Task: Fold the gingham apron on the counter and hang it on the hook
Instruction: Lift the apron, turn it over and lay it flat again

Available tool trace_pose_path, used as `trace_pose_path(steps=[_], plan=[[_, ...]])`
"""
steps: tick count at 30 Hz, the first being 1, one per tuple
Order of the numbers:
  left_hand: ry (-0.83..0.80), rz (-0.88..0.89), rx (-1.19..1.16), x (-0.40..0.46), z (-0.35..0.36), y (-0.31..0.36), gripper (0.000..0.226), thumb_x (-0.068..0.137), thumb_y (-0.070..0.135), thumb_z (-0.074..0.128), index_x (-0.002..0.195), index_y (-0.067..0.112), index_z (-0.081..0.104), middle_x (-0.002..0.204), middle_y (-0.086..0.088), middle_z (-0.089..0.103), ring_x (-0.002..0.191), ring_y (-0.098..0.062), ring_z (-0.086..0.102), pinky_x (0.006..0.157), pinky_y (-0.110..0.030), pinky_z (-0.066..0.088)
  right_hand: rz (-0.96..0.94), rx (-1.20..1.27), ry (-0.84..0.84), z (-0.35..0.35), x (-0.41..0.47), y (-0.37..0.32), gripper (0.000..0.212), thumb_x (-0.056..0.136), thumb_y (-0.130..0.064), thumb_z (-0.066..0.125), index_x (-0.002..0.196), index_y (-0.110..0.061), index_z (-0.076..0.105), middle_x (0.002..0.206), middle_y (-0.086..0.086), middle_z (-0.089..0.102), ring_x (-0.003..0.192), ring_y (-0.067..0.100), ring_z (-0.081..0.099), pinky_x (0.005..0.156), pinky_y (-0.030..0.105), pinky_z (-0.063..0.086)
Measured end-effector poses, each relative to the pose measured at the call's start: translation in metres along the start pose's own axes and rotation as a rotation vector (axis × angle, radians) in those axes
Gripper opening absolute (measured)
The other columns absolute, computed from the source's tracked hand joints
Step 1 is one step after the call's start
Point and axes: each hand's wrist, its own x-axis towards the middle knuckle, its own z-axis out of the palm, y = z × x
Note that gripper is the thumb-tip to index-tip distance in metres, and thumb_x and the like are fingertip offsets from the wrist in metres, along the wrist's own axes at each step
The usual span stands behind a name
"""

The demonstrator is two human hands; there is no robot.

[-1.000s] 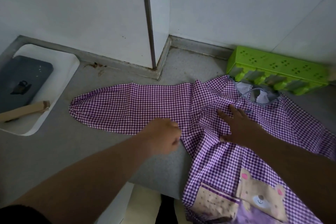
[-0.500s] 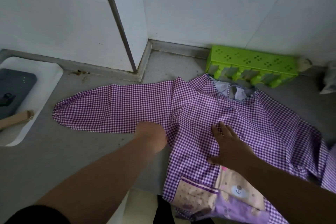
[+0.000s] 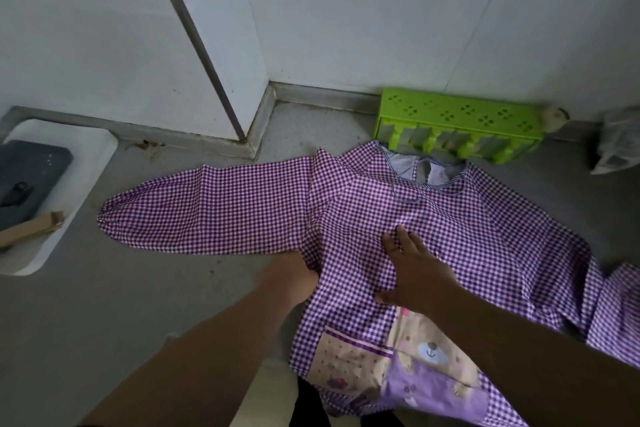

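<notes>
Apron (image 3: pixel 467 229) lies spread on the worktop (image 3: pixel 104 315); your right hand (image 3: pixel 412 270) presses it flat, fingers spread; left hand (image 3: pixel 294 270) tucked under, grip indeterminable.

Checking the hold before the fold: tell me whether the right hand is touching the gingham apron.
Touching. The head view shows the right hand lying palm down on the gingham apron, its straight fingers spread flat on the cloth with no gap.

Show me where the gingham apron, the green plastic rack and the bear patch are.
gingham apron (image 3: pixel 467 239): head view, on the checked chest panel.
green plastic rack (image 3: pixel 457 114): head view, on its perforated top face.
bear patch (image 3: pixel 431 350): head view, on the bear's face, low on the apron front.
</notes>
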Motion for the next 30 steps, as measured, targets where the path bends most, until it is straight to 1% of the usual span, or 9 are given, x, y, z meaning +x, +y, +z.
trace_pose_path(steps=[3, 7, 10, 13, 15, 18, 23, 26, 30], plan=[[0.087, -0.077, -0.126, 0.0, -0.013, -0.007, 0.041, 0.103, 0.026, 0.051, 0.137, 0.003, 0.059, 0.132, -0.021, 0.066, 0.119, -0.039, 0.064, 0.096, -0.043, 0.053, -0.018, -0.007, -0.012, 0.0, 0.001, 0.005, 0.132, 0.072, -0.081, 0.065, 0.161, -0.026, -0.015, 0.169, 0.005, -0.022, 0.157, 0.03, -0.014, 0.123, 0.056, 0.023], [0.182, -0.164, -0.439, 0.004, -0.025, -0.024, 0.043, 0.109, 0.012, 0.043, 0.151, 0.001, 0.047, 0.144, -0.022, 0.059, 0.13, -0.039, 0.059, 0.099, -0.04, 0.05, -0.05, -0.008, -0.012, -0.004, 0.001, 0.01, 0.131, 0.073, -0.08, 0.066, 0.162, -0.025, -0.013, 0.17, 0.005, -0.021, 0.157, 0.03, -0.013, 0.123, 0.057, 0.023], [0.018, -0.133, -0.559, 0.003, -0.019, -0.034, 0.047, 0.103, 0.031, 0.059, 0.147, 0.014, 0.054, 0.143, -0.013, 0.062, 0.127, -0.035, 0.063, 0.107, -0.045, 0.053, -0.057, -0.018, -0.004, -0.004, 0.002, 0.011, 0.131, 0.073, -0.081, 0.065, 0.162, -0.024, -0.012, 0.17, 0.006, -0.02, 0.157, 0.03, -0.013, 0.123, 0.057, 0.025], [-0.323, -0.188, -0.635, 0.002, -0.002, -0.054, 0.094, 0.059, 0.071, 0.085, 0.137, 0.02, 0.066, 0.134, -0.003, 0.071, 0.123, -0.029, 0.066, 0.113, -0.052, 0.047, -0.058, -0.025, -0.002, -0.002, 0.003, 0.011, 0.132, 0.072, -0.082, 0.064, 0.162, -0.024, -0.013, 0.17, 0.007, -0.02, 0.157, 0.031, -0.012, 0.123, 0.057, 0.024], [-0.405, -0.116, -0.665, -0.001, 0.001, -0.064, 0.11, 0.043, 0.07, 0.092, 0.139, 0.027, 0.064, 0.137, 0.003, 0.069, 0.128, -0.024, 0.062, 0.119, -0.052, 0.04, -0.056, -0.024, -0.007, -0.002, 0.004, 0.011, 0.133, 0.071, -0.082, 0.064, 0.162, -0.024, -0.014, 0.169, 0.007, -0.021, 0.157, 0.031, -0.013, 0.124, 0.057, 0.023], [-0.458, -0.052, -0.687, -0.013, -0.009, -0.066, 0.094, 0.057, 0.061, 0.088, 0.142, 0.032, 0.057, 0.143, 0.008, 0.063, 0.133, -0.021, 0.056, 0.122, -0.05, 0.035, -0.053, -0.02, -0.009, -0.001, 0.005, 0.011, 0.134, 0.07, -0.083, 0.065, 0.162, -0.024, -0.014, 0.169, 0.007, -0.022, 0.157, 0.031, -0.014, 0.124, 0.058, 0.021], [-0.606, 0.081, -0.111, -0.031, -0.014, -0.06, 0.052, 0.071, 0.056, 0.072, 0.117, 0.031, 0.067, 0.124, 0.005, 0.067, 0.117, -0.019, 0.061, 0.108, -0.041, 0.046, -0.057, -0.03, -0.001, -0.003, 0.005, 0.013, 0.134, 0.071, -0.083, 0.064, 0.162, -0.022, -0.012, 0.17, 0.008, -0.02, 0.157, 0.031, -0.013, 0.125, 0.055, 0.019], [-0.623, 0.222, 0.386, -0.041, -0.019, -0.06, 0.028, 0.095, 0.041, 0.065, 0.108, 0.017, 0.064, 0.113, -0.004, 0.066, 0.097, -0.017, 0.058, 0.085, -0.031, 0.046, -0.057, -0.024, -0.008, -0.002, 0.007, 0.012, 0.134, 0.071, -0.082, 0.064, 0.162, -0.022, -0.013, 0.169, 0.008, -0.021, 0.157, 0.031, -0.013, 0.126, 0.054, 0.017], [-0.594, 0.232, 0.622, -0.045, -0.023, -0.061, 0.039, 0.106, 0.036, 0.056, 0.124, 0.003, 0.067, 0.119, -0.016, 0.069, 0.094, -0.02, 0.056, 0.087, -0.031, 0.047, -0.051, -0.018, -0.014, -0.001, 0.007, 0.013, 0.133, 0.072, -0.081, 0.065, 0.162, -0.022, -0.014, 0.169, 0.008, -0.022, 0.157, 0.03, -0.012, 0.126, 0.054, 0.017]])
